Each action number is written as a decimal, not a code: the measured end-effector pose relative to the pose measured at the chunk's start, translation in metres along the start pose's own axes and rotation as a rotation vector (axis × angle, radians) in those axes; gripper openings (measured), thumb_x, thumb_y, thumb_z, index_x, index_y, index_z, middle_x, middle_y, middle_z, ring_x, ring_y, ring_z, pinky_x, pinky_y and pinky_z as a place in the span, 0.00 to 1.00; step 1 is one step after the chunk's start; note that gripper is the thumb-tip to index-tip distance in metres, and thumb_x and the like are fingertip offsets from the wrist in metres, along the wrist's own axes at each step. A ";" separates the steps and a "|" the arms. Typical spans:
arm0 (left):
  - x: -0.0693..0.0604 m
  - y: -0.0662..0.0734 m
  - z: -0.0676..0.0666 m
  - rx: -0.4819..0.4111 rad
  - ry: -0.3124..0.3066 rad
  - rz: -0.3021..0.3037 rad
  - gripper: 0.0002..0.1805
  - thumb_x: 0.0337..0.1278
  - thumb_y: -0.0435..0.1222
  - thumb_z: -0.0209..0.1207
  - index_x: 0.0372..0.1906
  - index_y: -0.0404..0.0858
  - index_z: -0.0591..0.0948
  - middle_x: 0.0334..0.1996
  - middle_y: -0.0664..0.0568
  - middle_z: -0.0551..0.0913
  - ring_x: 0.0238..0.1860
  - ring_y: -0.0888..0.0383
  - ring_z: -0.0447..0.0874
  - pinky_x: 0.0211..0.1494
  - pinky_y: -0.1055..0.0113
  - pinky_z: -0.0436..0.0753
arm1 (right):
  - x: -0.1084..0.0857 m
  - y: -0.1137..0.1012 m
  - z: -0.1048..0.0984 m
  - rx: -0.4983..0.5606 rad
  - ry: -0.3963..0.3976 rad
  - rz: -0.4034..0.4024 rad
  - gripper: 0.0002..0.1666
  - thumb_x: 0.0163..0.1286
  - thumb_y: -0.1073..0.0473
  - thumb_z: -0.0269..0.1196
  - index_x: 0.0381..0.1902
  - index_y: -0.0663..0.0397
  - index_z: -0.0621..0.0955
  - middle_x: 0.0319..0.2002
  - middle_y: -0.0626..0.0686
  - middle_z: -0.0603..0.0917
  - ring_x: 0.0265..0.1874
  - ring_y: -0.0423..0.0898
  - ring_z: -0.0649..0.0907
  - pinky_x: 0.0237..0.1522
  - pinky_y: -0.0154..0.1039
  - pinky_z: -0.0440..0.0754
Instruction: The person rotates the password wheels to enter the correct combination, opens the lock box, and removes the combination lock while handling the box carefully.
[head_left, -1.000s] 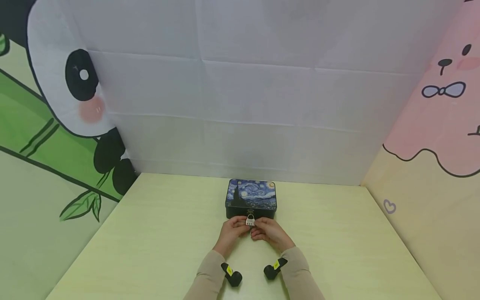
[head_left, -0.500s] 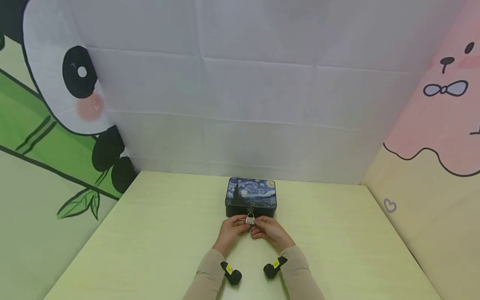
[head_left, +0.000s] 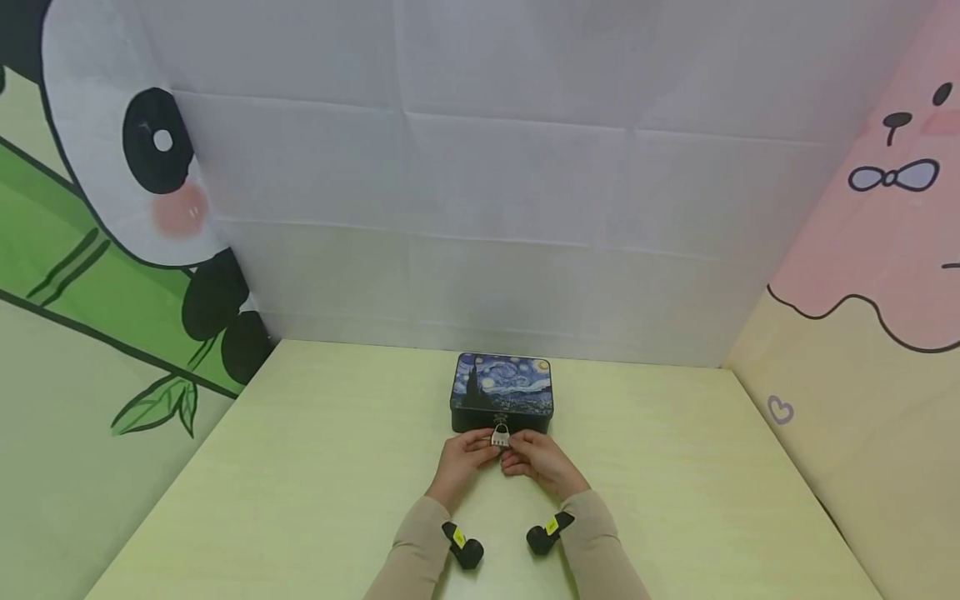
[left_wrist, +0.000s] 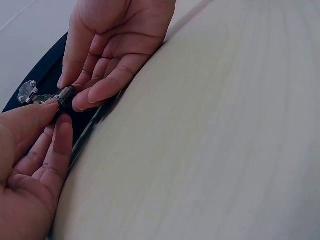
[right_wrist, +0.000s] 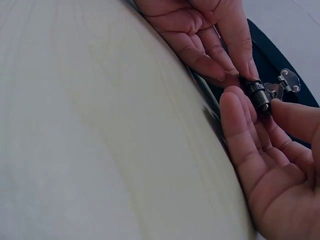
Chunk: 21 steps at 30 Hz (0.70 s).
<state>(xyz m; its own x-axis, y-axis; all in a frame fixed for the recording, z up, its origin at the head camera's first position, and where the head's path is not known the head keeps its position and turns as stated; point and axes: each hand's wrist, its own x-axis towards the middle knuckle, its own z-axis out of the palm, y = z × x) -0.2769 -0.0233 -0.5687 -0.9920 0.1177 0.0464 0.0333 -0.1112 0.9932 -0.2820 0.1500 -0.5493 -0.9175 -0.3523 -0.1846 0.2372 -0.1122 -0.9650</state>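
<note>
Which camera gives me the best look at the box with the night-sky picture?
The head view: the box shows there with its illustrated lid in full and most of its dark front. Both wrist views catch only part of its dark side and the metal clasp.

In the head view the scene slides slightly: the box (head_left: 510, 383) and the lock (head_left: 500, 439) now sit a little higher, and the left hand (head_left: 454, 464) and right hand (head_left: 546, 463) rise faintly with them. The panda (head_left: 93, 175) drifts up and left, and the leaf (head_left: 2, 81) at the far left edge thins to a sliver. The pink bear (head_left: 885, 242) moves right, its bow (head_left: 890, 177) higher and nearer the right edge. The bench's (head_left: 337, 467) far edge climbs, and its left edge spreads farther left along the bottom.
</note>
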 end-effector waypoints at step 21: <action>-0.013 0.026 0.004 0.031 0.010 0.016 0.17 0.61 0.22 0.61 0.54 0.17 0.78 0.37 0.34 0.87 0.38 0.51 0.87 0.42 0.62 0.87 | -0.002 -0.001 0.002 -0.006 -0.003 -0.010 0.08 0.80 0.66 0.49 0.46 0.68 0.73 0.32 0.55 0.81 0.29 0.41 0.83 0.35 0.34 0.85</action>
<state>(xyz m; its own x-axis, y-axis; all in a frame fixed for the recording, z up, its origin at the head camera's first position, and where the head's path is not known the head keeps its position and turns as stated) -0.2623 -0.0234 -0.5431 -0.9924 0.1068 0.0612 0.0525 -0.0819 0.9953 -0.2801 0.1494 -0.5473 -0.9188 -0.3542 -0.1743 0.2259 -0.1099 -0.9679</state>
